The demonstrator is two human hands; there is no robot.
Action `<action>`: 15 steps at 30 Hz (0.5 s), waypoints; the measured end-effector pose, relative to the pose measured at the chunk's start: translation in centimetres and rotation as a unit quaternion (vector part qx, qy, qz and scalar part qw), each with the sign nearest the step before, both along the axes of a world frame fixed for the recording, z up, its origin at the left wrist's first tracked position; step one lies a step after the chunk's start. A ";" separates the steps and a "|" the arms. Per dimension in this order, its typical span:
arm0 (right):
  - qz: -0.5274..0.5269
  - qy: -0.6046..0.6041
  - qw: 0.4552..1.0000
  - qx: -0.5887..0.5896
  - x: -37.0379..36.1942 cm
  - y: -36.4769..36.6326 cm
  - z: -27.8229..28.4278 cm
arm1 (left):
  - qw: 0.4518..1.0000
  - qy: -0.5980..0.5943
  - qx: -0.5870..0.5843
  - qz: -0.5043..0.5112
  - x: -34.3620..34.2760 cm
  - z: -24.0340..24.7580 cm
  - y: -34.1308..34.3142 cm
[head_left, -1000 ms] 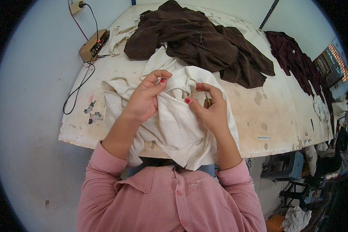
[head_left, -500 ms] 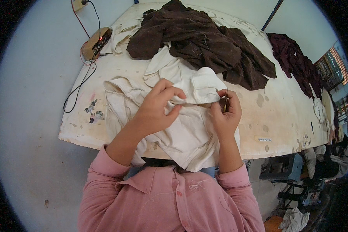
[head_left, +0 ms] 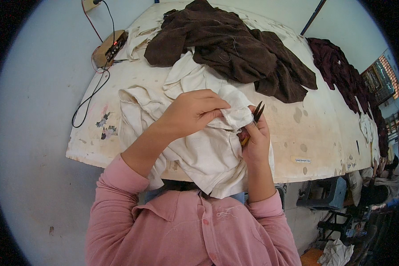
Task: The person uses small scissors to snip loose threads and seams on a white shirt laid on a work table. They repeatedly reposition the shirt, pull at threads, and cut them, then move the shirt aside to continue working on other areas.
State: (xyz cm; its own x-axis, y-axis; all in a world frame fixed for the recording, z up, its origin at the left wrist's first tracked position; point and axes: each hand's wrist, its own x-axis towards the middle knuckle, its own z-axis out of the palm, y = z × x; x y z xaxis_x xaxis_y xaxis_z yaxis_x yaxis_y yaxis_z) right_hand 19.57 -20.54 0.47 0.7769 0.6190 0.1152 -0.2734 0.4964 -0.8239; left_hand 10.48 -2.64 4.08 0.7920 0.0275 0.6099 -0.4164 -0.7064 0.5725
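Note:
A white garment (head_left: 208, 153) lies crumpled over the near part of the table, its lower folds hanging past the front edge. My left hand (head_left: 188, 113) pinches a small folded, seamed end of it between thumb and fingers. On the other side of that end, my right hand (head_left: 258, 137) is closed around a pair of thread snips (head_left: 259, 111), dark blades pointing up and away. The right thumb and fingers also touch the cloth's edge. The snips' lower part is mostly hidden in the palm.
Dark brown cloth (head_left: 226, 44) is heaped at the back of the table (head_left: 292, 133). A brown box with a red light (head_left: 111, 48) and a black cable (head_left: 89, 99) sit at the left. Dark maroon cloth (head_left: 337, 71) lies along the right. Below stands a grey-blue stool (head_left: 328, 195).
My left hand has moved right and now pinches the cloth end, which is turned and bunched closer to the right hand. The snips' blades have tilted and show more clearly.

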 end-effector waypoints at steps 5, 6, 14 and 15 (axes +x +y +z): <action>0.036 0.041 0.998 -0.039 0.9 -0.8 -0.9 | 0.977 -0.166 0.126 0.052 0.0 -0.4 0.5; 0.050 0.035 0.996 -0.057 1.0 -1.0 -0.6 | 0.966 -0.196 0.155 0.061 -0.1 -0.3 0.6; -0.116 -0.241 0.928 -0.258 0.0 -1.8 -1.2 | 0.973 -0.165 0.142 0.075 -1.4 0.1 1.3; -0.123 -0.237 0.924 -0.274 -0.2 -2.1 -1.1 | 0.974 -0.165 0.131 0.085 -1.6 0.1 1.6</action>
